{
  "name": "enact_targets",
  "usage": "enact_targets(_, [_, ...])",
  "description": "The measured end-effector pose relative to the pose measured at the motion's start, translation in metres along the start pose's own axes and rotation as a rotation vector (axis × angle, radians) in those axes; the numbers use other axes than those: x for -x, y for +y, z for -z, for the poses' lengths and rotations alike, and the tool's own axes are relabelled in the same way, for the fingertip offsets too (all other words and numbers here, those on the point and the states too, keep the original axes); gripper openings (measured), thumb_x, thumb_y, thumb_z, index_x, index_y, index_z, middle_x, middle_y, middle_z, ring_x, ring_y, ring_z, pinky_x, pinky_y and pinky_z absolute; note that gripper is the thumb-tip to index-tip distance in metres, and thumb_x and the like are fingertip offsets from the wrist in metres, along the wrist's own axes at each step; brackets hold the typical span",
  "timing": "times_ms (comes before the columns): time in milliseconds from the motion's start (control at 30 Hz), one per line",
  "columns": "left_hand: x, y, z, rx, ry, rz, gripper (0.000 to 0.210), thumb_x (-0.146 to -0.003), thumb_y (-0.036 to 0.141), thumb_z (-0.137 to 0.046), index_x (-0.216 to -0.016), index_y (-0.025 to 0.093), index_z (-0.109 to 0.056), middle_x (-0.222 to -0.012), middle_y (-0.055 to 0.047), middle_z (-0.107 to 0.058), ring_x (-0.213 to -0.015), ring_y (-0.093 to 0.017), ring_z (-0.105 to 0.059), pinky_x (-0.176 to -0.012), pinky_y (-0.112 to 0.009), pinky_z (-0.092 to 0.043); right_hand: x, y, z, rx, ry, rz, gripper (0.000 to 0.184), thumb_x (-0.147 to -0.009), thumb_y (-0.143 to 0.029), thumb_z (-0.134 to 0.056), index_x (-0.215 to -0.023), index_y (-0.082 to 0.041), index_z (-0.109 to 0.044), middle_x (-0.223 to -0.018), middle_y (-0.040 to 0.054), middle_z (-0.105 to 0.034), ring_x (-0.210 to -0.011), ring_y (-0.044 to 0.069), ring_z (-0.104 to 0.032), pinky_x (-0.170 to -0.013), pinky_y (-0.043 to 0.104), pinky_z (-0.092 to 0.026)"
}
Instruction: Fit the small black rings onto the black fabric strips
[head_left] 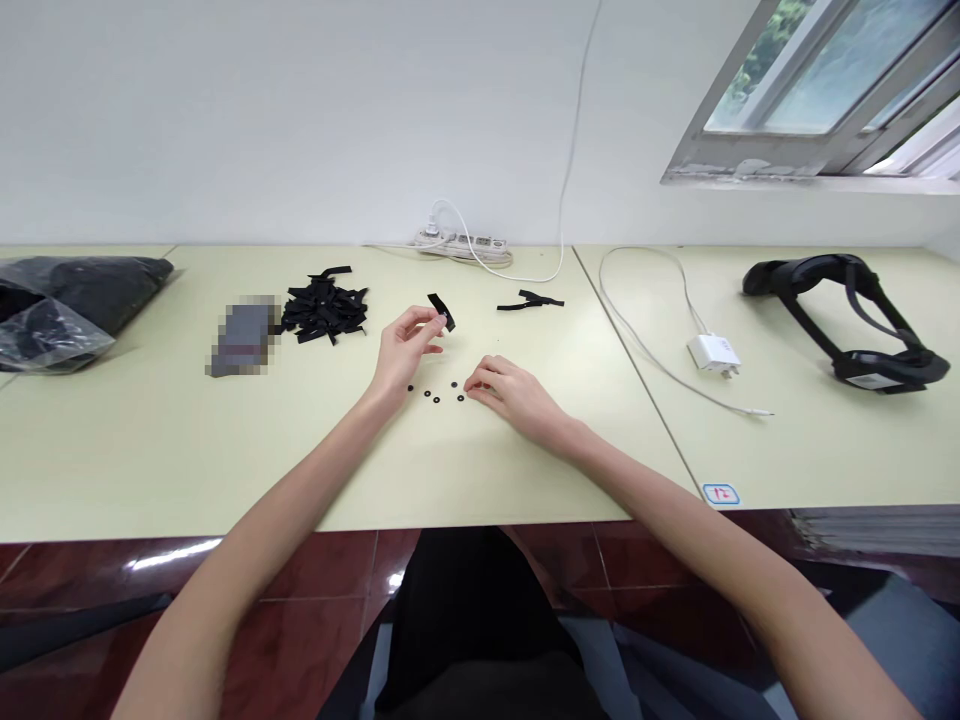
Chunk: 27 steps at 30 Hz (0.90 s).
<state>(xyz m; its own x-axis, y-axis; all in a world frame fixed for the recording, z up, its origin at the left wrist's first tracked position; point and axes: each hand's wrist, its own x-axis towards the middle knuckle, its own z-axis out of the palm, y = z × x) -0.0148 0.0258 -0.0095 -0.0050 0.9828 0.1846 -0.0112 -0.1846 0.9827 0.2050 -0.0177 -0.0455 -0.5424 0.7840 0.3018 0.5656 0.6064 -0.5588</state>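
Between the thumb and fingers of my left hand [407, 350] is a short black strap [442, 309], raised a little above the table. My right hand [517, 395] is low over the table with its thumb and fingertips pinched together; whatever they hold, if anything, is too small to make out. Several small black rings [436, 400] lie on the tabletop between the two hands, the closest right beside my right fingertips. Farther left is a heap of black straps [326, 308]. Two or so similar black strips [531, 300] lie crossed to the right, beyond my right hand.
A blurred grey object [246, 337] lies left of the heap, and a black plastic bag [82, 305] at far left. At the wall sits a power strip [465, 245] with a white cable. Rightward are a white charger [714, 353] and a black headset [847, 320].
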Motion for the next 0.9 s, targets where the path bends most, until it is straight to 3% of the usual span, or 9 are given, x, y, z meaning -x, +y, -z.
enact_targets(167, [0.001, 0.000, -0.001, -0.010, -0.093, 0.020, 0.034, -0.083, 0.054, -0.089, -0.090, 0.024, -0.074, -0.105, -0.004, -0.070, -0.095, -0.018, -0.065, -0.078, -0.028, -0.061, -0.003, -0.002, 0.000, -0.091, -0.011, -0.052, 0.014, -0.110, -0.017, -0.061, -0.098, -0.023, -0.067, -0.112, 0.0092, -0.073, -0.111, 0.026, -0.070, -0.100, 0.042, -0.058])
enact_targets(267, [0.001, 0.000, 0.000, -0.070, -0.147, -0.046, 0.035, -0.086, 0.055, -0.088, -0.090, 0.023, -0.075, -0.106, -0.005, -0.072, -0.093, -0.018, -0.066, -0.068, -0.025, -0.056, -0.003, 0.000, 0.007, -0.193, 0.011, -0.091, 0.013, -0.109, -0.021, -0.060, -0.097, -0.024, -0.065, -0.106, 0.0072, -0.076, -0.100, 0.024, -0.072, -0.095, 0.042, -0.061])
enact_targets(467, [0.013, 0.002, -0.005, -0.321, -0.303, -0.444, 0.021, -0.103, 0.044, -0.078, -0.100, 0.023, -0.080, -0.105, -0.007, -0.077, -0.091, -0.017, -0.071, -0.063, -0.025, -0.049, 0.000, -0.001, 0.041, -0.428, 0.486, -0.100, 0.011, -0.103, -0.036, -0.077, -0.101, -0.026, -0.074, -0.102, 0.0037, -0.081, -0.094, 0.023, -0.080, -0.098, 0.044, -0.068])
enact_targets(567, [0.021, -0.001, -0.009, -0.411, -0.352, -0.685, 0.016, -0.109, 0.036, -0.072, -0.105, 0.025, -0.082, -0.107, -0.007, -0.079, -0.088, -0.015, -0.071, -0.062, -0.026, -0.049, 0.005, -0.011, 0.047, -0.422, 0.532, -0.015, 0.011, -0.103, -0.037, -0.079, -0.105, -0.026, -0.080, -0.106, 0.0040, -0.084, -0.096, 0.023, -0.082, -0.099, 0.045, -0.071])
enact_targets(633, [0.023, -0.003, -0.011, -0.426, -0.344, -0.773, 0.013, -0.110, 0.033, -0.072, -0.106, 0.025, -0.082, -0.107, -0.007, -0.080, -0.090, -0.015, -0.073, -0.062, -0.026, -0.050, 0.008, -0.017, 0.046, -0.372, 0.507, 0.054, 0.010, -0.105, -0.035, -0.077, -0.106, -0.026, -0.083, -0.105, 0.0041, -0.085, -0.097, 0.023, -0.082, -0.097, 0.045, -0.072])
enact_targets(767, [0.025, -0.004, -0.012, -0.456, -0.312, -0.728, 0.019, -0.110, 0.040, -0.071, -0.104, 0.026, -0.082, -0.104, -0.008, -0.080, -0.091, -0.018, -0.073, -0.062, -0.028, -0.052, 0.009, -0.021, 0.043, -0.317, 0.475, 0.060, 0.013, -0.107, -0.034, -0.074, -0.104, -0.028, -0.085, -0.102, 0.0042, -0.085, -0.096, 0.024, -0.081, -0.093, 0.046, -0.073])
enact_targets(900, [0.028, -0.002, -0.012, -0.471, -0.288, -0.607, 0.024, -0.108, 0.048, -0.071, -0.105, 0.027, -0.083, -0.103, -0.009, -0.079, -0.092, -0.020, -0.073, -0.065, -0.032, -0.053, 0.009, -0.019, 0.043, -0.347, 0.435, -0.006, 0.015, -0.107, -0.037, -0.072, -0.106, -0.028, -0.085, -0.106, 0.0047, -0.086, -0.100, 0.027, -0.083, -0.100, 0.051, -0.073])
